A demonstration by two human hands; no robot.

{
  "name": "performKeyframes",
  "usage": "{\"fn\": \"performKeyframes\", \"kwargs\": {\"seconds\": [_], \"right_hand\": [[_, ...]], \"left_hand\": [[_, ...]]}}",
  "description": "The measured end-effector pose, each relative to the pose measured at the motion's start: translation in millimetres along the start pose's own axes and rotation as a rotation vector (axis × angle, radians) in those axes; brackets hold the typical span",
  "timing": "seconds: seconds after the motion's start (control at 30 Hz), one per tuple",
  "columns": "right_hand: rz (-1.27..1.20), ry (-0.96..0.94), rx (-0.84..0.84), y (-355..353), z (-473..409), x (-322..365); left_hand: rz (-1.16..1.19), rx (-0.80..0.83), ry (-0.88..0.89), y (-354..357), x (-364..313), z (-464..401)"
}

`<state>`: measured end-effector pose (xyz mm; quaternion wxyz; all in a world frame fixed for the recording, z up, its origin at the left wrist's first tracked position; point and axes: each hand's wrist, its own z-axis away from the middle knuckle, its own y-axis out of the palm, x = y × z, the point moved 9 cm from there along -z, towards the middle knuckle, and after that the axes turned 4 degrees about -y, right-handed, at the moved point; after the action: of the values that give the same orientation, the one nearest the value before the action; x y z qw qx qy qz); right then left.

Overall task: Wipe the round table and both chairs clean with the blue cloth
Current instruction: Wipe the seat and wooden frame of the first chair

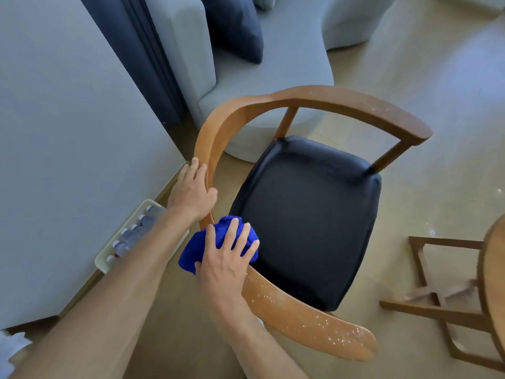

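A wooden chair [308, 101] with a curved backrest rail and a black padded seat [308, 214] fills the middle of the view. White specks dot the rail near its two ends. My left hand [191, 191] grips the rail on its left side. Just below it, my right hand [226, 258] presses the bunched blue cloth [191, 248] onto the rail. The round table [494, 274] shows only as a wooden edge at the far right, with its crossed leg frame [437, 296] beneath.
A grey sofa [273, 77] with a dark cushion [235, 26] stands behind the chair. A grey wall and dark curtain are on the left. A white tray of water bottles [131, 233] lies on the floor beside the wall.
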<state>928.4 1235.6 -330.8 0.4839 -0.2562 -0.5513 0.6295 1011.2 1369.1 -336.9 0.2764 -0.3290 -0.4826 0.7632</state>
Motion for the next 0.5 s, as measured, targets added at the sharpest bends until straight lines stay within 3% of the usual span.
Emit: {"fn": "performKeyframes", "kwargs": {"seconds": [0.13,0.27,0.37,0.5], "right_hand": [[-0.247,0.072,0.129,23,-8,3],[-0.136,-0.023,-0.007,14,3,-11],[-0.224,-0.145,0.06,28,23,-27],[-0.173,-0.252,-0.02,26,73,-80]], "left_hand": [[-0.029,-0.024,-0.012,9,-9,7],[-0.015,-0.002,-0.024,23,-11,23],[-0.02,0.052,-0.04,40,-10,45],[-0.081,0.101,-0.046,63,-7,76]]}}
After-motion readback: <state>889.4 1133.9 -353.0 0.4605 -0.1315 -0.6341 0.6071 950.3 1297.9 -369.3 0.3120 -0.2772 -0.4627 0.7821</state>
